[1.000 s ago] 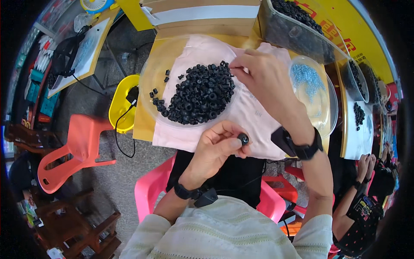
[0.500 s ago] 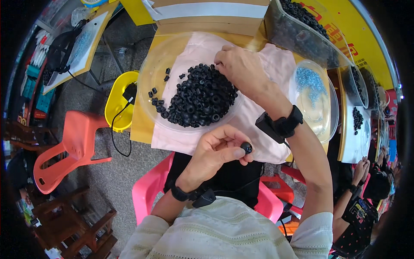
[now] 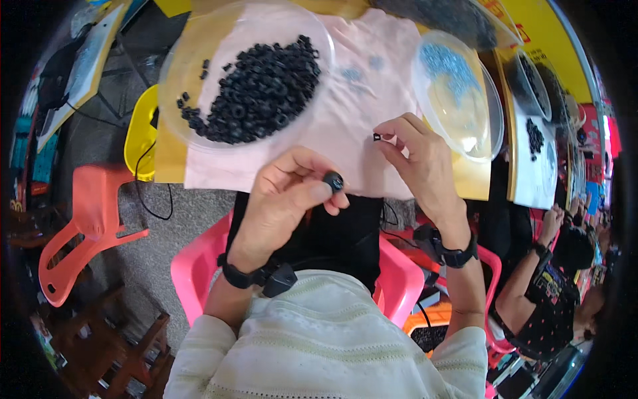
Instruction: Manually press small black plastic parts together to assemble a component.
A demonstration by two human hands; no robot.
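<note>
while the left hand (image 3: 282, 203) pinches a rounded black part (image 3: 333, 181) between thumb and forefinger, the right hand (image 3: 423, 154) holds a small black piece (image 3: 377, 137) at its fingertips. the left grip is closed firmly enough to leave the part's marked end facing out; the right grip is nearly shut, thumb and forefinger parted only by the piece. both things hang over the near side of a pink cloth (image 3: 372, 80), well apart from each other. behind the left hand, a clear round tray (image 3: 323, 40) bears a heap of black pieces (image 3: 259, 90); near the right, a clear oval dish (image 3: 473, 145) holds pale blue beads (image 3: 448, 63), all on the worktop (image 3: 169, 166).

the rounded part looks light and stiff, its smooth curve perhaps slippery, so it is best taken around its widest girth, ends left free. the small piece seems lighter still and easily dropped; opposite sides would suit a fingertip hold. whether either is rubber or plastic, i cannot tell.
</note>
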